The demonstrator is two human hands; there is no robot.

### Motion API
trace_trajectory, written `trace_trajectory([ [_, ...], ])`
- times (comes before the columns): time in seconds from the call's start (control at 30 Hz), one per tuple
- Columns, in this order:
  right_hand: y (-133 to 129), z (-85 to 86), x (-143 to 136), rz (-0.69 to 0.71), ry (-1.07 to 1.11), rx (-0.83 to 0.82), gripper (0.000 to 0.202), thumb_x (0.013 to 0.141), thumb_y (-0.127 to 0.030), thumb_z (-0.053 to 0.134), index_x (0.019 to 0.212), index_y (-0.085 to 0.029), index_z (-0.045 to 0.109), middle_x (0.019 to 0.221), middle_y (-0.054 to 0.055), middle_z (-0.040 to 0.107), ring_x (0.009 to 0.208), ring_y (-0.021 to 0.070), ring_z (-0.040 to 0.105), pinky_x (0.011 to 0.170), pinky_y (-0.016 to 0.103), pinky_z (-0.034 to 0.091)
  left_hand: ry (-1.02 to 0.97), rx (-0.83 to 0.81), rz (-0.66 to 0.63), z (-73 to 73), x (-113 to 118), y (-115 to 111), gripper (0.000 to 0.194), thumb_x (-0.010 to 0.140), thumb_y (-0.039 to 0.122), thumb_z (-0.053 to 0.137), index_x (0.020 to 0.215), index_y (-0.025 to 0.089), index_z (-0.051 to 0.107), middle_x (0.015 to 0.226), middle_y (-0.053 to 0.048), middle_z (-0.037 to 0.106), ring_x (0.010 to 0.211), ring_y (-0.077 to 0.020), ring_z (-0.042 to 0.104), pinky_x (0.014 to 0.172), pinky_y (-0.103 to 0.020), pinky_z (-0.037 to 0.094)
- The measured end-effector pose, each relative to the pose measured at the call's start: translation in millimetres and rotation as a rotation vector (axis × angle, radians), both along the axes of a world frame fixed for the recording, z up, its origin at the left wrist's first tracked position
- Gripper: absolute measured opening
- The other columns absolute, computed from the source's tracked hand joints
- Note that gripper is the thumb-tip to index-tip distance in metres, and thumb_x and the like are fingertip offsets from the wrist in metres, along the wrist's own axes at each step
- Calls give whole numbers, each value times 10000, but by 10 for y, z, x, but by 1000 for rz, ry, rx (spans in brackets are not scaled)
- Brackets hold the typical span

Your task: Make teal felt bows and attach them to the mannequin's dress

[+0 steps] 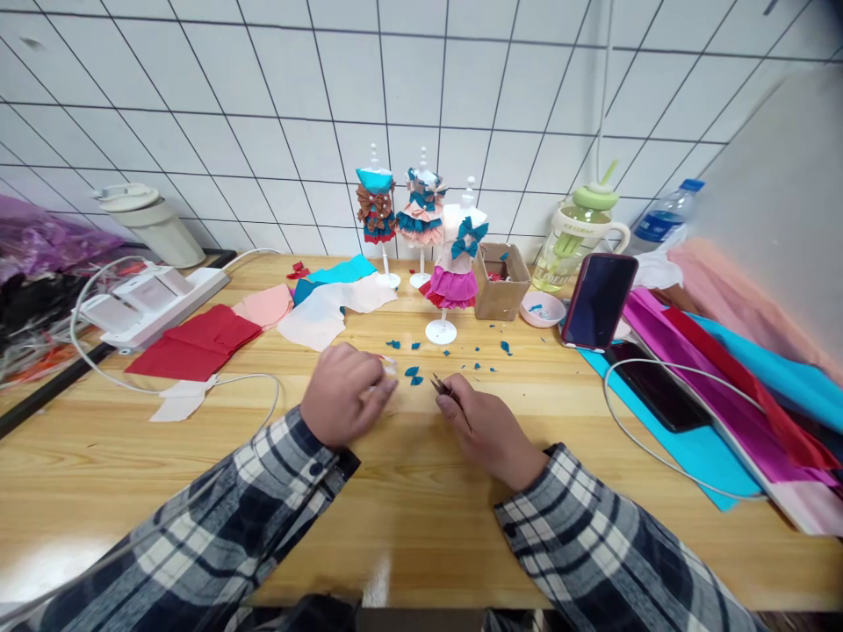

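Observation:
My right hand is closed around a small pair of dark scissors, whose pointed tips face left. My left hand is slightly blurred, its fingers drawn together, with a small whitish scrap showing at its fingertips; what it grips is not clear. Between both hands lies a small blue fabric bow, and blue scraps are scattered beyond. Behind them stands a miniature dress form with a white top, blue bow and magenta skirt. Two more dressed forms stand farther back.
On the left are a power strip, red cloth and pale cloth. A cardboard box, pink bowl, upright phone and drink bottle stand right. A flat phone, cable and folded fabrics lie far right.

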State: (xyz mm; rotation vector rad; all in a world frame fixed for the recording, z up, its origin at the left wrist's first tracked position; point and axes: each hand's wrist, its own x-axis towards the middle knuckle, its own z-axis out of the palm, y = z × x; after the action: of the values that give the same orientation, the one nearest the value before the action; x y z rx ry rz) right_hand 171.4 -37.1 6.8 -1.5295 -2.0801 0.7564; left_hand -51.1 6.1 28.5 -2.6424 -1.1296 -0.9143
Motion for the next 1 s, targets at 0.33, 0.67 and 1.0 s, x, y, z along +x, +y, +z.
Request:
trace_trajectory([
  [0.33, 79, -60, 77, 73, -363, 213, 120, 862, -298, 583, 907, -195, 542, 936, 85, 600, 892, 230, 534, 733, 322, 366, 82, -186, 406, -196, -197, 381, 307, 850, 338, 490, 1117, 197, 548, 983, -112, 636, 943, -320, 524, 769, -446, 367],
  [0.67, 63, -12, 138, 78, -325, 287, 393, 754, -280, 698, 1117, -230, 556, 1049, 56, 587, 985, 225, 501, 848, 354, 341, 218, -122, 445, -126, -120, 277, 326, 916, 346, 385, 1050, 209, 648, 1064, -116, 634, 1023, -302, 500, 903, -481, 291],
  [1.0, 68, -84, -7, 174, -348, 250, 126, 857, -253, 572, 964, -221, 630, 862, 26, 650, 843, 185, 559, 743, 313, 343, 98, -396, 343, -338, 317, 337, 307, 910, 379, 396, 959, 239, 665, 1041, -79, 632, 1013, -281, 477, 797, -439, 288],
])
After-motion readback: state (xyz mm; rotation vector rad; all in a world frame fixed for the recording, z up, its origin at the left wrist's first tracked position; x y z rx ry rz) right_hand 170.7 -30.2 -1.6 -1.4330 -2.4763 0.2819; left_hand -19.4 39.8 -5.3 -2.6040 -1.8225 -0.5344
